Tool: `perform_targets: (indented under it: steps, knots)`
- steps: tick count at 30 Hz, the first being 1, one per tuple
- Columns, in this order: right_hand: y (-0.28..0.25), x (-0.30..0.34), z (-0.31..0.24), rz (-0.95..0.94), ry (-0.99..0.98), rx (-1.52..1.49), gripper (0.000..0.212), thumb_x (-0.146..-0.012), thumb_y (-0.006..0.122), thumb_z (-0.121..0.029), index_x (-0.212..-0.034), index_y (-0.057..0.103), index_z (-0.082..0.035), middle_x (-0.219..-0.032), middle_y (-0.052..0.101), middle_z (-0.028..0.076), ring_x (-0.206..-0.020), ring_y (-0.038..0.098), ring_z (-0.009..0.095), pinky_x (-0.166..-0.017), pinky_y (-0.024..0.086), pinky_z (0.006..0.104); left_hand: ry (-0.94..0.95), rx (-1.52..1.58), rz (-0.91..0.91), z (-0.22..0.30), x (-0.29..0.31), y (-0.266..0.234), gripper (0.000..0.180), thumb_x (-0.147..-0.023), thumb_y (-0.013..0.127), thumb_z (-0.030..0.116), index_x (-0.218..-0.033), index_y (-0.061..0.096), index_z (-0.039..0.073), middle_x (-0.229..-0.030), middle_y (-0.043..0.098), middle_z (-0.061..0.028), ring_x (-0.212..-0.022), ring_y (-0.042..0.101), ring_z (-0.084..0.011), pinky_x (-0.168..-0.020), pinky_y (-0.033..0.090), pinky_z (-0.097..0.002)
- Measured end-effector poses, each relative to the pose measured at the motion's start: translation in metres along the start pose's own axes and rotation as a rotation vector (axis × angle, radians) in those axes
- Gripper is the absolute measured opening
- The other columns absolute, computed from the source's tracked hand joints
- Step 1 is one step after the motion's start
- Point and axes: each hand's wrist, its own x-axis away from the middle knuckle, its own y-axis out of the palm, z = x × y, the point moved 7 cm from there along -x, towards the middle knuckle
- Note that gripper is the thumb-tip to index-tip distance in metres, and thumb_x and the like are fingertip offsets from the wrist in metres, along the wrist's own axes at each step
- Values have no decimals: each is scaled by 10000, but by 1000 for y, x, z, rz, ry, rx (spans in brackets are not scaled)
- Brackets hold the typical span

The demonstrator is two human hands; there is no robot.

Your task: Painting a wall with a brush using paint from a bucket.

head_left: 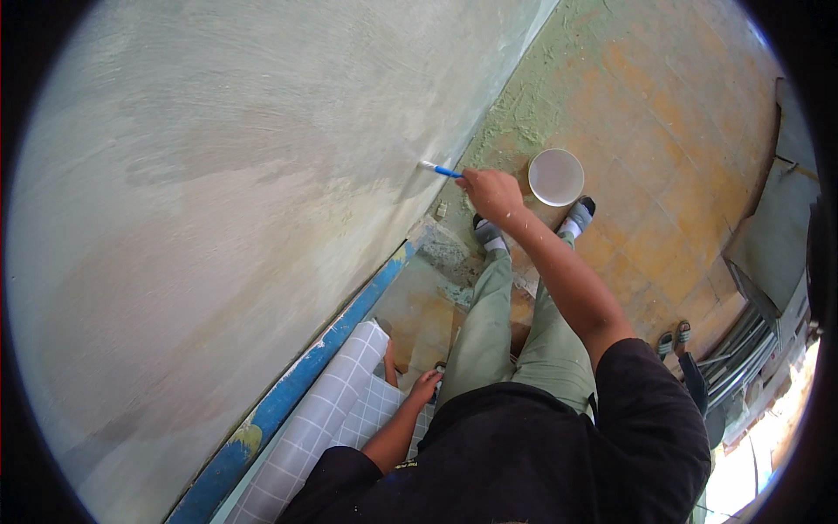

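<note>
In my right hand (493,194) is a paintbrush (447,171) with a blue handle, its fingers closed around it. The pale bristles touch or nearly touch the plastered wall (218,175), which has damp-looking darker patches. My left hand (425,385) hangs low by my left thigh with its fingers curled. A small whitish thing shows at its fingertips, too small to name. Beyond my right hand, a round white bucket (556,177) stands on the floor near my right foot, pale inside.
A blue-painted ledge (305,367) runs along the wall's lower left. Beside it leans a roll of grey sheet with white grid lines (336,384); a skin-toned shape (390,365) shows by it. Green debris (515,122) lies along the wall's foot. Another person's sandalled feet (674,339) and metal tubes (742,358) are at right.
</note>
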Motion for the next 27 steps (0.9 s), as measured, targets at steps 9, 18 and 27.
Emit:
perform_targets:
  steps: [9, 18, 27]
  knots:
    - [-60, 81, -91, 128, -358, -522, 176, -906, 587, -219, -1038, 598, -102, -811, 608, 133, -765, 614, 346, -637, 469, 437, 134, 76, 61, -2, -12, -2, 550, -873, 619, 396, -1284, 539, 39, -1190, 612, -101, -1042, 575, -181, -845, 450, -299]
    - [61, 3, 24, -84, -46, -255, 302, -962, 459, -379, -1060, 541, -105, -855, 615, 179, -844, 598, 400, -695, 468, 477, -7, 75, 92, 6, 11, -8, 534, -880, 621, 395, -1282, 541, 53, -1070, 617, -73, -896, 557, -166, -790, 446, -283]
    - [96, -2, 35, -172, 200, -497, 484, -983, 414, -437, -821, 566, -7, -693, 579, 135, -639, 544, 277, -621, 443, 407, -33, 62, 84, 8, 14, -9, 525, -883, 623, 393, -1289, 539, 71, -1133, 611, -85, -960, 567, -162, -817, 448, -283]
